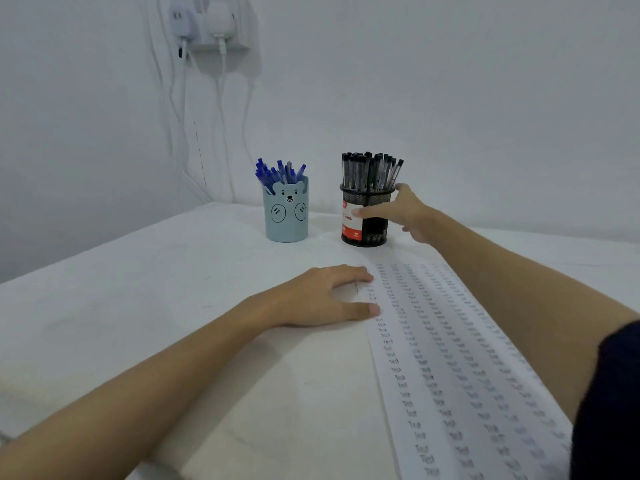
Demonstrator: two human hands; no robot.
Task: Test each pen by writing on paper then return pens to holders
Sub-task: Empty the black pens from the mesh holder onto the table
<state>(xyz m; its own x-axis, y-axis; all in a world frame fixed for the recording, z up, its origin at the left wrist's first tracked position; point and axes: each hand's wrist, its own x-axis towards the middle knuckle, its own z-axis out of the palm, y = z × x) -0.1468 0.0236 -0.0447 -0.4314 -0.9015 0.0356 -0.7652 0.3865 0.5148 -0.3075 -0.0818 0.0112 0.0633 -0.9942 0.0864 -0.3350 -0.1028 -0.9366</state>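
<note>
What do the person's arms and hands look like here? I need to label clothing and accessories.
Both forearms are bare, and the left hand and right hand wear no gloves. No rings, watch or bracelet are visible. The only clothing in view is a dark navy sleeve at the right upper arm.

A white bench (138,306) runs back to a pale wall. Toward its far side two holders stand apart, side by side: a light blue bear-faced cup (286,216) filled with blue pens, and to its right a black mesh holder (367,220) with a red and white label, packed with black pens. A long white sheet of paper (450,368) lies flat on the right part, covered in columns of small handwritten words. The left hand (322,299) rests flat across the bench and the paper's left edge
</note>
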